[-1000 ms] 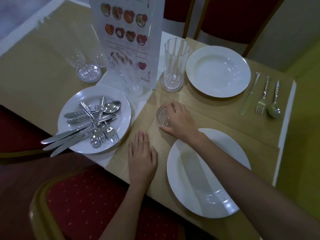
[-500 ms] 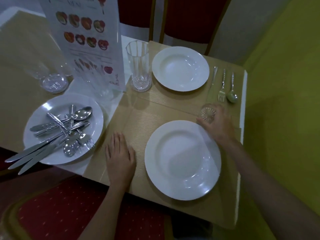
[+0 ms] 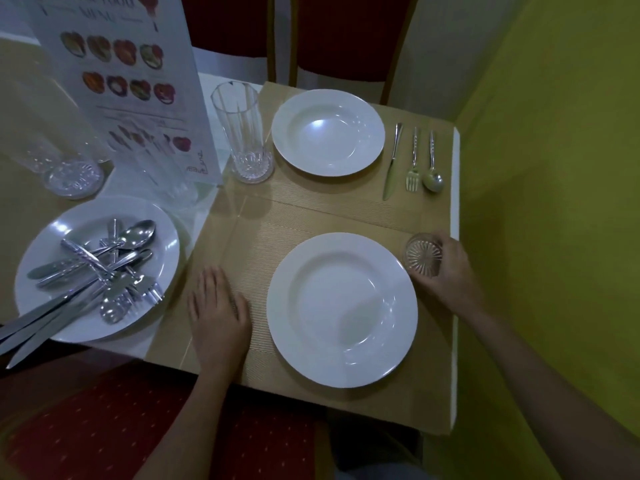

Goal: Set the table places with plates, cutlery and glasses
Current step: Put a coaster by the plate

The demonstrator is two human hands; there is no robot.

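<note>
The right hand [image 3: 446, 271] has its grip curled round a clear cut-glass tumbler [image 3: 423, 254], seen from above, at the far right corner of the near ribbed tan placemat [image 3: 249, 251]. Just left of that grip, almost touching it, lies the near round white deep plate [image 3: 343, 310], empty. Further left, beyond the plate, the left hand [image 3: 218, 313] lies flat on the placemat, fingers straight, holding nothing. Beyond the gripping hand, on the far placemat, a steel knife [image 3: 392, 162], fork [image 3: 413, 161] and spoon [image 3: 432, 164] lie side by side, and left of them sits a second white plate [image 3: 328, 132] with a tall clear ribbed glass [image 3: 242, 133] just beside it. Well to the left of both hands a third white plate [image 3: 97, 271] carries a loose heap of steel cutlery [image 3: 93, 271], some handles jutting over its near rim. Behind it stands a clear upright menu card [image 3: 124, 81], with another clear glass [image 3: 65, 164] by it on the surface.
</note>
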